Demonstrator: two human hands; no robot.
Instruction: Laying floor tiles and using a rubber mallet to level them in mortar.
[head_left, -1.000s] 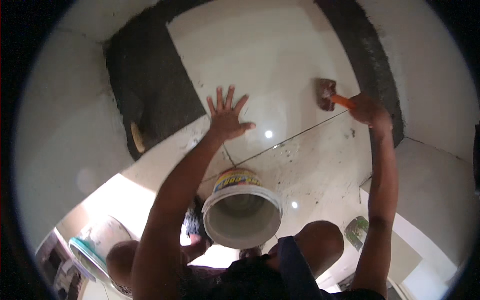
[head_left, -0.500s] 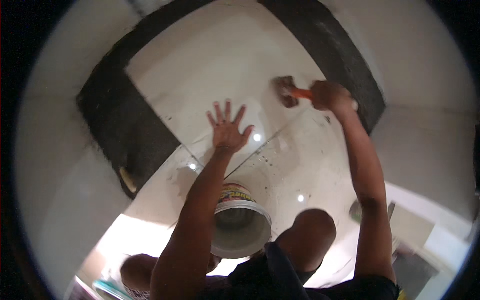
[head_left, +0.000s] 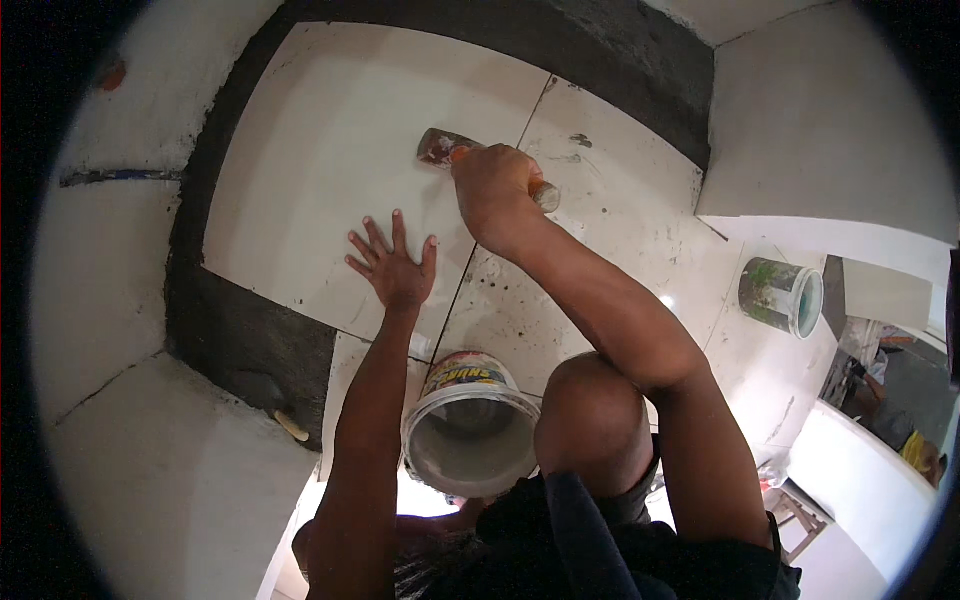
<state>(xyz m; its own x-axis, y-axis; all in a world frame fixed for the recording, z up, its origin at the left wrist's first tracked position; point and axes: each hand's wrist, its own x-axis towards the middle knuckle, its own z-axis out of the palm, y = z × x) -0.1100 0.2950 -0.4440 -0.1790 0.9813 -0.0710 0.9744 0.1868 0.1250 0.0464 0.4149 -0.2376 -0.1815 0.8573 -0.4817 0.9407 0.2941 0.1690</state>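
Note:
My right hand (head_left: 497, 190) is closed round the orange handle of a mallet. The mallet's reddish-brown, whitish-smeared head (head_left: 440, 148) is over a large cream floor tile (head_left: 330, 130), close to the joint with the neighbouring tile (head_left: 610, 180); whether it touches cannot be told. On the same cream tile, my left hand (head_left: 398, 270) lies flat with its fingers spread. A white bucket (head_left: 470, 395) with a printed label stands tilted between my forearms, near my knee, its mouth toward me.
Dark grey mortar (head_left: 255, 325) borders the tile along the walls. A tool with a pale handle (head_left: 291, 425) lies on the mortar at left. A stained bucket (head_left: 780, 297) rests at right. Beyond a low white wall (head_left: 850, 455), part of another person (head_left: 880, 385) shows.
The view has turned. My right hand has brought the mallet leftward, nearer my left hand, which still lies spread on the tile. The stained bucket at right is now in fuller view.

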